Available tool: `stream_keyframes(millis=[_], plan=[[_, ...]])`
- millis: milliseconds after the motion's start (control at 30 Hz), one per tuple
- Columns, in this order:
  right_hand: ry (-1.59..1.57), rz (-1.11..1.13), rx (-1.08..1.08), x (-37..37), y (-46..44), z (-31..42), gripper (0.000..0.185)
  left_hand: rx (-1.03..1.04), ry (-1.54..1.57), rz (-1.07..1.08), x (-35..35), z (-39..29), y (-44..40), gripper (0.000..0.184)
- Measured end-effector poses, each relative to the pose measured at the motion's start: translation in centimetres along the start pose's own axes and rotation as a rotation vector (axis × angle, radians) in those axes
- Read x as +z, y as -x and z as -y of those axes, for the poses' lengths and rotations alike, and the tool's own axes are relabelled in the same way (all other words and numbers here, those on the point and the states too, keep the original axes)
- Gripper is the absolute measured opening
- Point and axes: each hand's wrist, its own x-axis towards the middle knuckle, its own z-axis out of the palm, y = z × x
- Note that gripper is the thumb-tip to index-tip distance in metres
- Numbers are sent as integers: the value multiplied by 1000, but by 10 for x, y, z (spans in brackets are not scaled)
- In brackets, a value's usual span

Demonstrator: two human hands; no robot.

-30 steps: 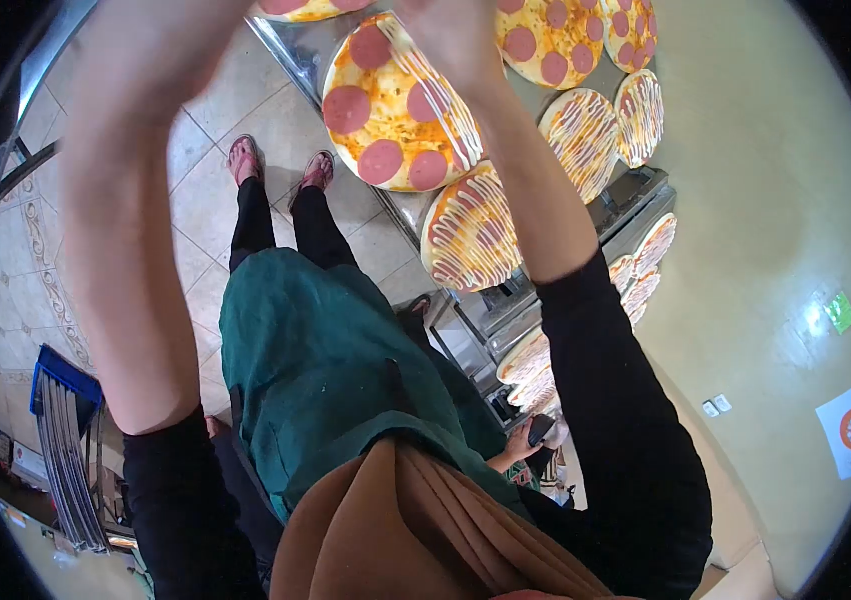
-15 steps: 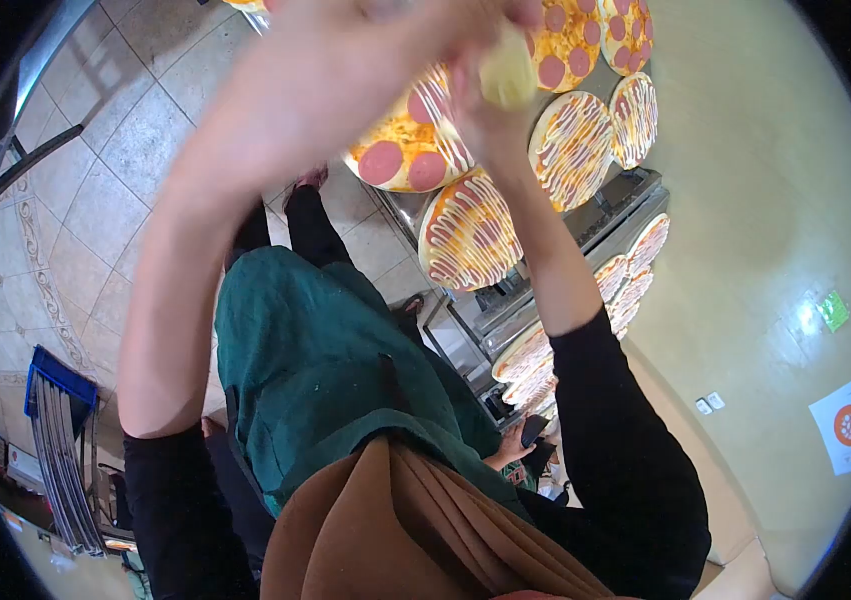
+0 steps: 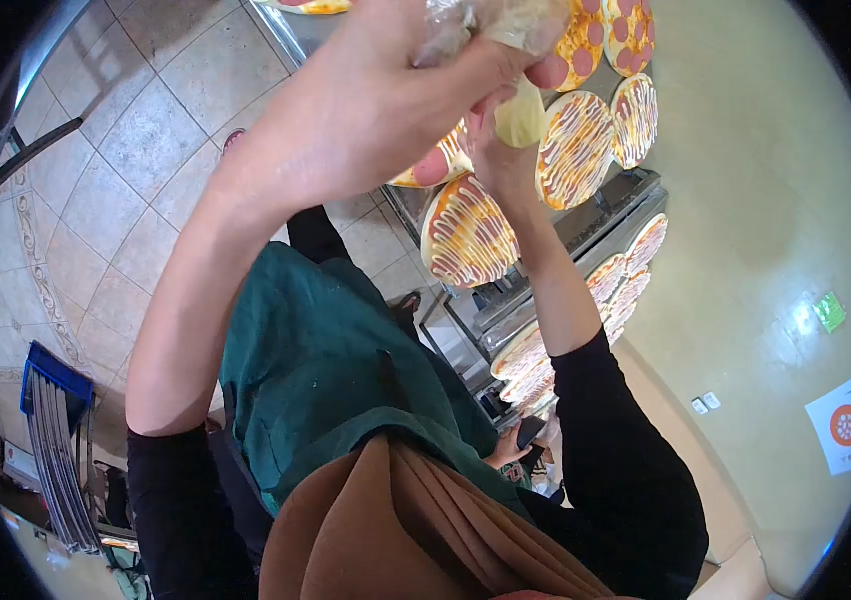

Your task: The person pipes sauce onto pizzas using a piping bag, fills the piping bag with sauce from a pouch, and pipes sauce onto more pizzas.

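Both my hands are together at the top of the view, over the pizzas. My left hand (image 3: 375, 120) is closed on the crumpled clear plastic top of a piping bag (image 3: 520, 115), its thumb pointing right. Lower down, my right hand (image 3: 505, 165) wraps round the bag's bulging part, where a pale yellow filling shows through. The bag's tip is hidden. Just below my hands lies a pizza with white drizzled lines (image 3: 470, 235). To their right is another drizzled pizza (image 3: 573, 150), and beyond it a pizza with round sausage slices (image 3: 575, 55).
The pizzas lie on metal trays on a rack (image 3: 595, 215), with more drizzled pizzas (image 3: 525, 355) lower down. A wall (image 3: 745, 200) rises at the right. Another person's hand (image 3: 505, 450) holds a dark object. A blue crate (image 3: 57, 375) stands on the tiled floor (image 3: 135, 110).
My left hand has shifted right and down and is less blurred, so the bag's clear plastic top now shows. My right hand still holds the bag in nearly the same place.
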Motion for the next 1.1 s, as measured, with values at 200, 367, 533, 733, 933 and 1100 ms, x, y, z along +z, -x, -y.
stream_keyframes(millis=[200, 367, 533, 733, 933, 1100], plan=[[-1347, 72, 323, 67, -78, 8, 4, -97, -509, -8, -36, -76, -24, 15], [-270, -117, -201, 53, -81, 37, 5, -80, -704, 49, -35, -84, -23, 15], [-184, 27, 89, 12, 0, 8, 20, -69, -316, -14, -1, -27, 5, 13], [175, -51, -484, 29, -37, 2, 31, 16, -557, 80, -34, -46, -11, 17], [-385, -100, -76, 66, -85, 39, 3, 79, -868, -129, -24, -79, -24, 26], [-141, 57, -4, 20, 1, 10, 22, -46, -290, 37, -14, -45, -4, 15]])
